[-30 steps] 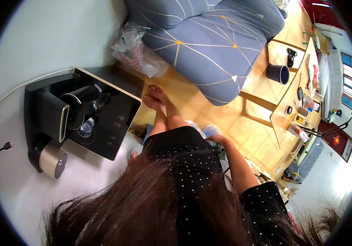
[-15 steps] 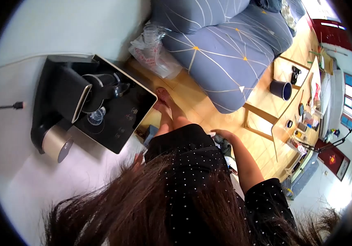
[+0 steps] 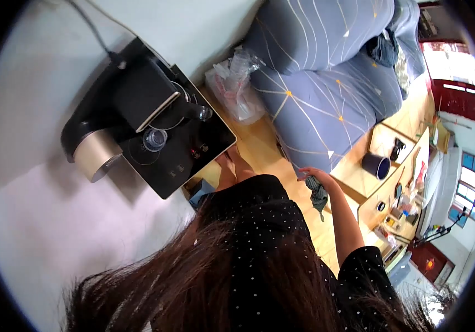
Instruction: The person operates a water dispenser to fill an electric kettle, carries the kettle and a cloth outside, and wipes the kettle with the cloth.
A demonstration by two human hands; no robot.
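My right hand [image 3: 315, 175] is at the right of my black dotted clothing, its fingers curled over a crumpled grey-green cloth [image 3: 317, 195]. The cloth hangs below the fingers, above the wooden floor. My left hand is hidden behind my hair and body. At the left stands a black appliance [image 3: 143, 91] with a gold cylinder [image 3: 98, 156] and a glossy black top panel [image 3: 185, 171]. A small clear cup [image 3: 155, 139] sits on that panel.
A bed with grey-blue patterned bedding [image 3: 304, 119] lies ahead. A clear plastic bag [image 3: 237, 91] leans between bed and wall. To the right are a dark bin [image 3: 376, 166] and a wooden desk [image 3: 370, 207] with several small items. A blue box [image 3: 200, 191] stands near my legs.
The view has shifted, so the appliance and bed sit differently in it. My right hand has come up and away from my side, and the grey-green cloth now hangs clear of my clothing.
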